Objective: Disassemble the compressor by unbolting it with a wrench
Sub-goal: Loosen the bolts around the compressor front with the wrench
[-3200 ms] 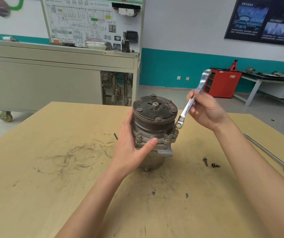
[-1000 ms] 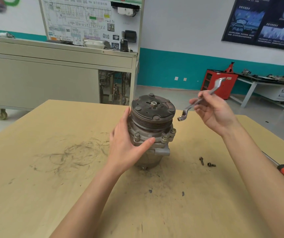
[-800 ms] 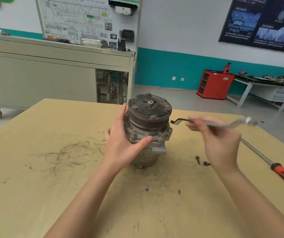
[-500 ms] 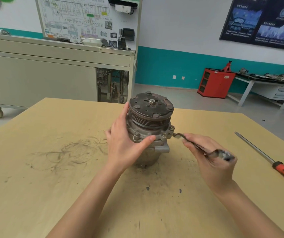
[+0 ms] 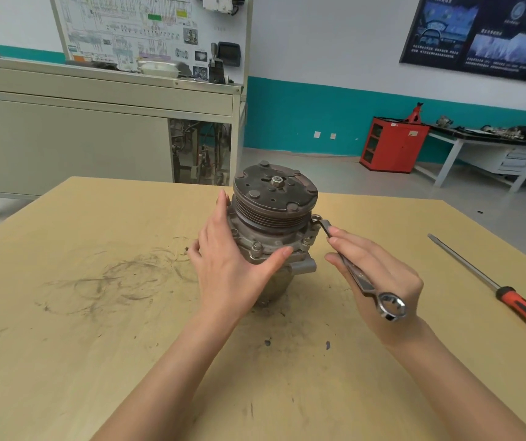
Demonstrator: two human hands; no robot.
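Note:
A grey metal compressor [image 5: 274, 214] stands upright on the wooden table [image 5: 96, 329], its dark pulley face up with a nut in the middle. My left hand [image 5: 230, 265] wraps its left and front side, thumb on the bolted flange. My right hand [image 5: 379, 278] grips a silver ring wrench [image 5: 360, 275]. The wrench's far ring sits on a flange bolt [image 5: 316, 218] at the compressor's right side. Its near ring sticks out over the back of my hand.
A long screwdriver [image 5: 494, 288] with a red and black handle lies on the table at the right. A grey cabinet on wheels [image 5: 64, 138] stands behind the table, and a red cabinet [image 5: 392, 144] and a white bench [image 5: 491, 151] are far right.
My right hand brought the wrench down from above the compressor, turned it level, and set its far ring on the right flange bolt. My left hand kept its hold on the compressor.

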